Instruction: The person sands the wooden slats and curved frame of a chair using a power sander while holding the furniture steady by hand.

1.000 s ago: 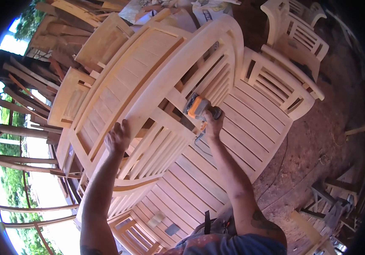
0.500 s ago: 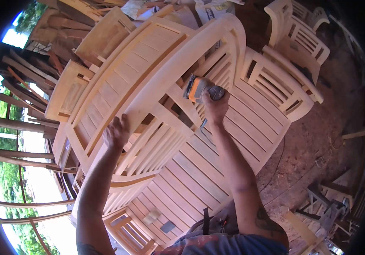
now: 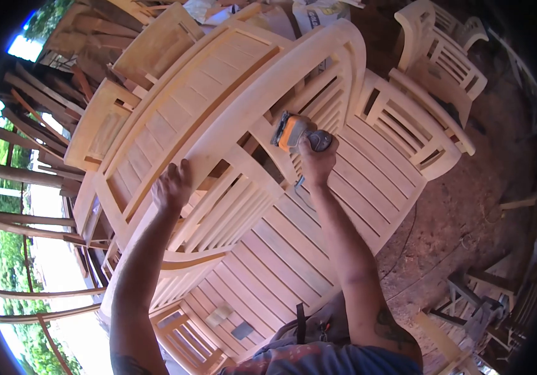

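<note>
My right hand (image 3: 316, 161) grips an orange and grey power sander (image 3: 292, 132), pressed against an upright slat in the backrest of a pale wooden bench (image 3: 231, 119). My left hand (image 3: 172, 185) rests flat on the bench's broad curved top rail, fingers spread, steadying it. The sander's cable hangs down below my right wrist. The bench lies tipped over another slatted bench (image 3: 318, 244) beneath it.
More unfinished wooden chairs (image 3: 443, 56) stand at the upper right on a dirt floor (image 3: 468, 206). Stacked timber and chair parts (image 3: 49, 100) crowd the left, by an open side with greenery. Small wooden pieces lie at the lower right (image 3: 468, 300).
My right hand has moved the sander up along the backrest slat, from lower down to near the top rail. My left hand stays on the rail.
</note>
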`<move>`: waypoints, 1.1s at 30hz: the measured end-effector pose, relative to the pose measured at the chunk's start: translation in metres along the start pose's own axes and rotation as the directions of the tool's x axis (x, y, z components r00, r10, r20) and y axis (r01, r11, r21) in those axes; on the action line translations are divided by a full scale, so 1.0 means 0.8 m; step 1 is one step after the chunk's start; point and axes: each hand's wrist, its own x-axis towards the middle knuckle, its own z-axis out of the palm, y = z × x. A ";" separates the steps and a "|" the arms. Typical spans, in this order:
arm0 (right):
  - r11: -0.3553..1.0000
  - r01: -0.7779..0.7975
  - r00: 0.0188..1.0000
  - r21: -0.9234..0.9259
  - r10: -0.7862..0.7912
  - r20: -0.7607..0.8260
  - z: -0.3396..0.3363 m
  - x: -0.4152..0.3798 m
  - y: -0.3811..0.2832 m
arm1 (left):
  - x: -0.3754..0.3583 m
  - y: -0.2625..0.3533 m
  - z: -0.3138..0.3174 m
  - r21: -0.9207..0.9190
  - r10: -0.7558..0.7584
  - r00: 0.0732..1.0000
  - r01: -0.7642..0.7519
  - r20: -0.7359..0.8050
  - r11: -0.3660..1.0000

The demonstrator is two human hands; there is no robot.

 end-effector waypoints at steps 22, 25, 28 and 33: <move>0.962 0.253 0.967 -0.100 -0.250 0.042 0.008 -0.022 0.011 | 0.000 -0.002 0.004 -0.028 -0.043 0.999 0.043 0.014 0.999; 0.980 0.182 0.983 -0.079 -0.183 -0.003 0.009 0.033 -0.013 | -0.003 -0.004 0.006 0.039 0.123 0.987 -0.119 -0.106 0.992; 0.982 0.165 0.984 -0.092 -0.170 -0.060 0.004 0.091 -0.009 | -0.004 -0.002 0.003 0.107 0.226 0.954 -0.208 -0.196 0.972; 0.999 0.032 0.998 -0.043 -0.033 -0.045 -0.006 0.192 0.007 | -0.001 0.000 0.008 0.069 0.238 0.918 -0.228 -0.319 0.971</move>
